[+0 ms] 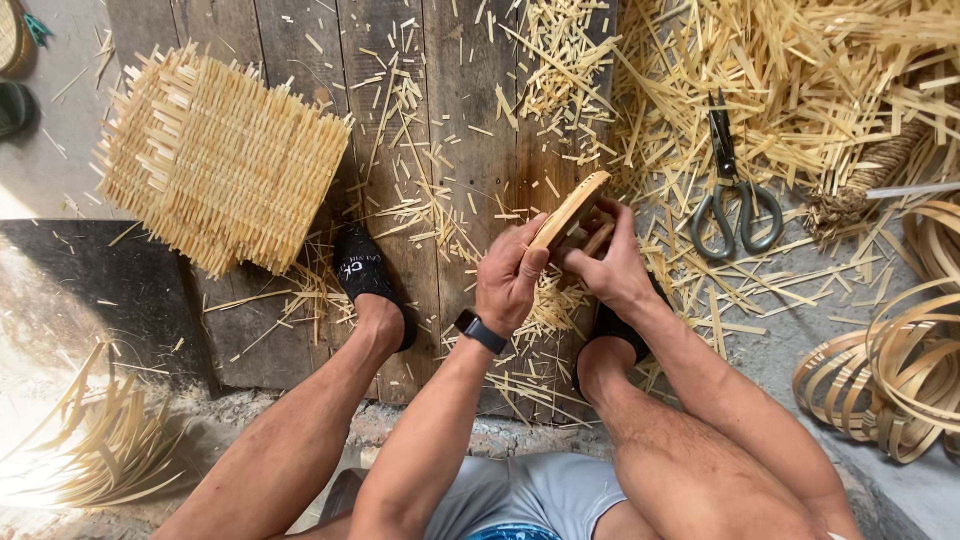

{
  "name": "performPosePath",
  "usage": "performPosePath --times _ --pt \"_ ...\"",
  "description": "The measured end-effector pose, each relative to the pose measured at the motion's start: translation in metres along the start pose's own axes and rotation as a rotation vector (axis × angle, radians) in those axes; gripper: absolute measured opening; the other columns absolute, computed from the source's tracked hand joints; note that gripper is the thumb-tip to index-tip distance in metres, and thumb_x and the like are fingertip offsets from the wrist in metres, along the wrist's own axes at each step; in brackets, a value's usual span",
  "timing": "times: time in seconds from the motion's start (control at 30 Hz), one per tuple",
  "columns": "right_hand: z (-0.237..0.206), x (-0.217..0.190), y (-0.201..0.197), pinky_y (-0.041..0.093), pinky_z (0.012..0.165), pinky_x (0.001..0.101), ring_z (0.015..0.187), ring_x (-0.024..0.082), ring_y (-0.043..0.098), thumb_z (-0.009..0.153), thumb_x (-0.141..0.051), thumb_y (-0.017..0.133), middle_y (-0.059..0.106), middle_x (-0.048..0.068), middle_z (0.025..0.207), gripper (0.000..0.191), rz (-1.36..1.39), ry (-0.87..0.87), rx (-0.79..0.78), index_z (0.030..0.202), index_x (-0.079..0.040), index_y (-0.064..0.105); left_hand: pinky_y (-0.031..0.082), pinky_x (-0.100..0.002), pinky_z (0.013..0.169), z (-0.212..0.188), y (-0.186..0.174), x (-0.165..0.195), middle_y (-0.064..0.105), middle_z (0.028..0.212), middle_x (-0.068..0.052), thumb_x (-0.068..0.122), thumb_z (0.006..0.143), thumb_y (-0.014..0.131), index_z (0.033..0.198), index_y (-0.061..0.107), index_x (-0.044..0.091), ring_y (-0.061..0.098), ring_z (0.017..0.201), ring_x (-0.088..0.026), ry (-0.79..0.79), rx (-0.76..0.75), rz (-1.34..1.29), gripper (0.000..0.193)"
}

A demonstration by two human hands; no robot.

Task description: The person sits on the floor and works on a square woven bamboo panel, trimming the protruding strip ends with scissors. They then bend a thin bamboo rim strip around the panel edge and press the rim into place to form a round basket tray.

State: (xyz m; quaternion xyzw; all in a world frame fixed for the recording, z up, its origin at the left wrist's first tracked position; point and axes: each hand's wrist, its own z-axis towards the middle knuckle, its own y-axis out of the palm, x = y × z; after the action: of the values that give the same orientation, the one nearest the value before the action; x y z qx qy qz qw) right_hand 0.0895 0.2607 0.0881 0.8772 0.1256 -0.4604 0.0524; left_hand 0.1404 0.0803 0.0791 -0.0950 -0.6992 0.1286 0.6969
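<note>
My left hand (509, 275) and my right hand (611, 262) both grip a small curved bamboo hoop (572, 208), held edge-on above the wooden boards between my feet. The left thumb presses along the hoop's near side; the right fingers wrap its right side from behind. A dark watch (480, 331) sits on my left wrist. The inside of the hoop is partly hidden by my fingers.
A stack of woven bamboo mats (215, 160) lies at the left on the wooden boards (460, 110). Scissors (730, 195) rest among loose bamboo strips (800, 90) at the right. Coiled bamboo bands (890, 380) sit at the far right. My feet wear black slippers (362, 275).
</note>
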Motion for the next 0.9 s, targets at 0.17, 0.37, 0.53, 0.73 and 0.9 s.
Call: performPosePath --times 0.17,0.37,0.53,0.73,0.9 --pt "-0.001 0.016 -0.031 0.056 0.100 0.0401 0.114 0.030 0.062 0.082 -0.023 0.063 0.062 0.019 0.121 0.071 0.263 -0.006 -0.220 0.144 0.000 0.038 0.057 -0.042 0.074 0.017 -0.012 -0.049 0.072 0.100 -0.016 0.048 0.103 0.055 0.123 0.073 0.014 0.067 0.091 -0.030 -0.418 0.223 0.004 0.043" --pt "-0.017 0.043 -0.060 0.055 0.077 0.0402 0.094 0.026 0.064 0.099 -0.015 0.055 0.065 0.014 0.116 0.055 0.740 -0.136 -0.307 0.150 -0.001 0.041 0.062 -0.043 0.066 0.024 -0.080 -0.103 0.075 0.090 -0.018 0.022 0.098 0.063 0.113 0.067 -0.006 0.074 0.078 -0.027 -0.853 -0.205 0.237 0.032" --pt "-0.018 0.048 -0.075 0.051 0.105 0.0376 0.117 0.022 0.063 0.094 -0.019 0.058 0.063 0.011 0.127 0.058 0.673 -0.204 -0.167 0.146 0.001 0.043 0.063 -0.039 0.070 0.085 -0.106 -0.110 0.075 0.087 -0.014 0.016 0.094 0.066 0.108 0.070 -0.004 0.071 0.083 -0.028 -1.060 -0.058 -0.160 0.025" --pt "-0.015 0.037 -0.057 0.051 0.105 0.0412 0.118 0.027 0.063 0.092 -0.028 0.064 0.063 0.014 0.127 0.065 0.653 -0.185 -0.173 0.147 0.001 0.043 0.066 -0.043 0.078 0.144 -0.068 -0.090 0.072 0.100 -0.010 0.039 0.089 0.068 0.131 0.061 0.008 0.074 0.089 -0.021 -0.747 0.346 -0.649 0.053" --pt "-0.004 0.017 -0.027 0.051 0.106 0.0493 0.123 0.029 0.063 0.092 -0.049 0.051 0.061 0.017 0.135 0.074 0.647 -0.067 -0.296 0.145 0.002 0.042 0.056 -0.038 0.078 0.070 0.005 -0.074 0.076 0.104 -0.011 0.049 0.095 0.068 0.114 0.075 -0.003 0.069 0.087 -0.020 -1.161 -0.128 -0.460 0.056"
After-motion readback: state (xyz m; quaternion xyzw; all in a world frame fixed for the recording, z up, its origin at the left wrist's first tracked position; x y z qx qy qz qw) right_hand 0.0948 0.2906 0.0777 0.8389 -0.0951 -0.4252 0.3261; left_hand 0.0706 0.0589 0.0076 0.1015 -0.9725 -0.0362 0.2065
